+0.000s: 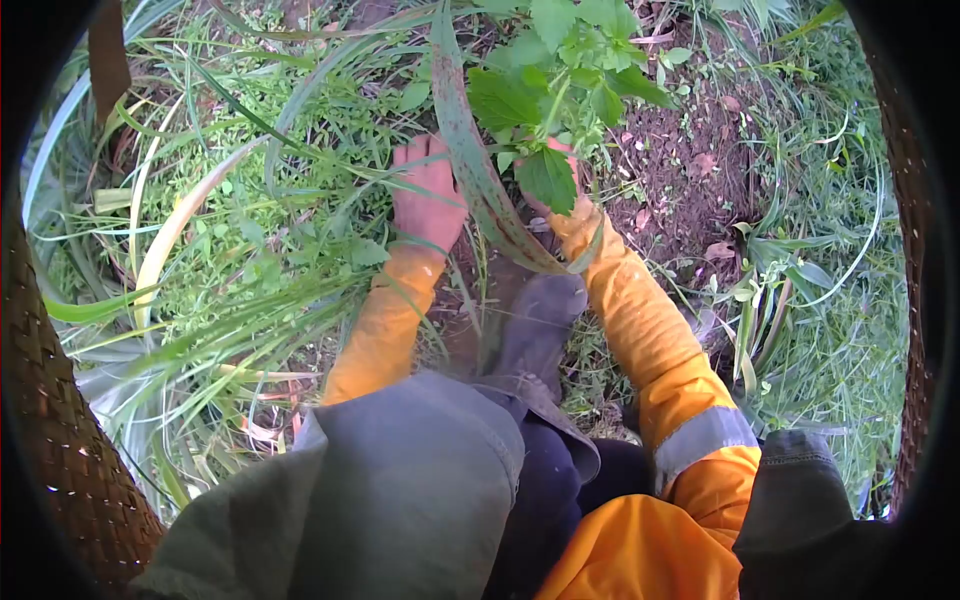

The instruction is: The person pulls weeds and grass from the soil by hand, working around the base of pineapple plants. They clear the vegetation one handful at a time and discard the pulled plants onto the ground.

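Between two orange sleeves [640, 310] stands a boot [540, 318], a long spotted leaf [490, 205] arching near its toe. The left hand [430, 195], back up, reaches among low weeds [300, 215]; its grip I cannot tell. A leafy plant [548, 178] partly hides the right hand [568, 158], its grip likewise unclear
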Available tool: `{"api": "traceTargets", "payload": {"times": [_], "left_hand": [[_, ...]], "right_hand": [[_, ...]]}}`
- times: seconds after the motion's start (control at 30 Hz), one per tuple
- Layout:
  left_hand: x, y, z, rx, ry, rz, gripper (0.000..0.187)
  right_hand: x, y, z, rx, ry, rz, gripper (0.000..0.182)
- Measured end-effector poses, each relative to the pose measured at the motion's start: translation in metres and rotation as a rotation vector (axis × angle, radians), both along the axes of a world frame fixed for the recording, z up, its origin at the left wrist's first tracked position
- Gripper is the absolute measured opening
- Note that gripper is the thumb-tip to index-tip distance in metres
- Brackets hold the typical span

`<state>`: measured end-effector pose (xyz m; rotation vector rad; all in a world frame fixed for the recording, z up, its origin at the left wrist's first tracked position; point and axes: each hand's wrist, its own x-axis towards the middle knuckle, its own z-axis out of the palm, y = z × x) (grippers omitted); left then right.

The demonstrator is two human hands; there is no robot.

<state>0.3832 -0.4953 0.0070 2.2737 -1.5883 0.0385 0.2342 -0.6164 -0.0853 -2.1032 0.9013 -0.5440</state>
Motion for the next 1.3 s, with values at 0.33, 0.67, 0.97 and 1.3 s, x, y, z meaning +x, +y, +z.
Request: {"api": "traceTargets", "payload": {"times": [0.33,0.67,0.97,1.3], "left_hand": [[0.017,-0.012,-0.020,-0.059,0.482,-0.088,0.009],[0.017,-0.021,0.009,-0.221,0.388,0.248,0.038],[0.046,-0.040,-0.064,-0.317,0.685,0.114,0.018],[0.029,-0.027,-0.009,-0.098,0.135,-0.152,0.015]], "right_hand": [[-0.044,-0.004,0.050,0.166,-0.174,0.016,0.022],[0.017,0.018,0.012,-0.172,-0.081,0.061,0.030],[-0.026,0.014,0.053,0.309,-0.177,-0.159,0.028],[0.008,0.017,0.021,0.022,-0.046,-0.119,0.034]]}}
